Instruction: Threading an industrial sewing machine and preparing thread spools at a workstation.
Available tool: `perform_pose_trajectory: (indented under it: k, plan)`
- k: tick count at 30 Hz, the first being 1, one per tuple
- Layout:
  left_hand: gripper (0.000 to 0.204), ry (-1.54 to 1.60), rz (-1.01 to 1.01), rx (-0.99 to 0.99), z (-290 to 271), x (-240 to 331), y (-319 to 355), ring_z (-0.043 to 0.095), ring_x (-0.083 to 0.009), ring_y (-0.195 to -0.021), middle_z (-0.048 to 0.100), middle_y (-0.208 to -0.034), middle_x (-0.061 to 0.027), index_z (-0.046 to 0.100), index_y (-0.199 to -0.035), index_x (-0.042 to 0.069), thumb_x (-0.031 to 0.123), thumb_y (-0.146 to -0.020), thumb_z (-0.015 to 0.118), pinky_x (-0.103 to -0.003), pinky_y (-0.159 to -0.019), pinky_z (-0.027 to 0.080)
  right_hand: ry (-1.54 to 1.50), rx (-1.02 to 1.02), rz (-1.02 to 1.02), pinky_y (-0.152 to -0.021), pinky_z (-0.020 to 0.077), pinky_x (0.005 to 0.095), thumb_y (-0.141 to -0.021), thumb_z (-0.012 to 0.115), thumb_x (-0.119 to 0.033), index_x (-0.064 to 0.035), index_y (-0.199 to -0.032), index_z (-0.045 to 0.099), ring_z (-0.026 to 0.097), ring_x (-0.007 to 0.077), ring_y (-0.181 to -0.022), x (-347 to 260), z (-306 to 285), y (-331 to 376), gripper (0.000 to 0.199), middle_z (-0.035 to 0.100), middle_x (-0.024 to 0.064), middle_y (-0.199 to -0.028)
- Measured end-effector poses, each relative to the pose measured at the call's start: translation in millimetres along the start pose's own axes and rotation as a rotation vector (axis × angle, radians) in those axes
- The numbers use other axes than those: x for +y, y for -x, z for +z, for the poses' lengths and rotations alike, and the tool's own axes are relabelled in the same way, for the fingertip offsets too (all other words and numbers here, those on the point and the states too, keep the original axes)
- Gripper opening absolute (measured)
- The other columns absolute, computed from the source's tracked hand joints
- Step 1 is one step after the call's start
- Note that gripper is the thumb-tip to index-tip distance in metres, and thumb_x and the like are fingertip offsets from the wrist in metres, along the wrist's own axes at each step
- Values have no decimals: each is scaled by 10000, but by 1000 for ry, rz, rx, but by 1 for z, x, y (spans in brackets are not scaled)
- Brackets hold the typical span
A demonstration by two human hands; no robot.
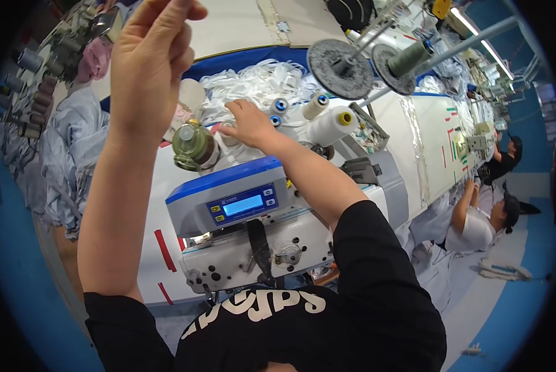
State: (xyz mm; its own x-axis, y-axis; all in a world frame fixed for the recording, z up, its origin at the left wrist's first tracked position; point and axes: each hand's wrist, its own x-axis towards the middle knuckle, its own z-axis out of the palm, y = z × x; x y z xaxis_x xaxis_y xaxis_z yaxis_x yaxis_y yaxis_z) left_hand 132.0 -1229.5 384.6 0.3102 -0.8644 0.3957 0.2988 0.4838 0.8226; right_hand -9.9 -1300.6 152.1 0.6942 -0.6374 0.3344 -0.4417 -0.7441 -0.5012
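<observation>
White sewing machine [272,248] with blue-topped control panel [241,204] sits low centre. Left hand [151,68] raised high above table [427,136], fingertips pinched together at top; whether they pinch thread, cannot tell. Right hand [250,124] reaches over machine, fingers curled, touching area by green oil bottle [192,146]. White thread cone [330,124] just beside right wrist. White tape pile [253,80] behind.

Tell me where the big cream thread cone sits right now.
In the head view the big cream thread cone lies right of centre, behind the sewing machine, just right of the right hand and next to a smaller cream spool.
</observation>
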Motion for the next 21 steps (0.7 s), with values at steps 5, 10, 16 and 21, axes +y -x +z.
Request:
perform_pose_trajectory:
  k: [5, 10, 16, 21]
  plan:
    - [240, -19, -24, -7, 14, -3, 2, 295, 15, -517, 570, -868, 10, 576, -1094, 17, 165, -909, 542, -142, -405, 209, 414, -114, -35, -719, 483, 376, -741, 642, -202, -54, -834, 612, 543, 271, -870, 20, -45, 5, 177, 569, 98, -859]
    - [227, -13, -40, -4, 19, -2, 8, 272, 20, -494, 559, -832, 3, 587, -1060, 22, 180, -898, 564, -148, -403, 197, 503, -223, 152, -716, 507, 370, -709, 612, -114, -47, -858, 613, 544, 287, -914, 21, -54, 26, 164, 532, 144, -982]
    - [215, -61, -137, 34, 28, 5, 19, 272, 25, -473, 546, -812, 3, 574, -1036, 15, 181, -901, 558, -146, -384, 185, 531, -248, 238, -662, 529, 373, -760, 533, -54, -25, -898, 591, 614, 306, -817, 29, -40, 28, 153, 523, 172, -982]
    - [206, -64, -142, 25, 34, 8, 23, 274, 22, -468, 546, -793, 6, 568, -1020, 24, 191, -902, 557, -147, -379, 190, 423, -299, 250, -671, 521, 394, -751, 535, -47, -16, -861, 578, 626, 325, -796, 30, -44, 32, 122, 555, 186, -948]
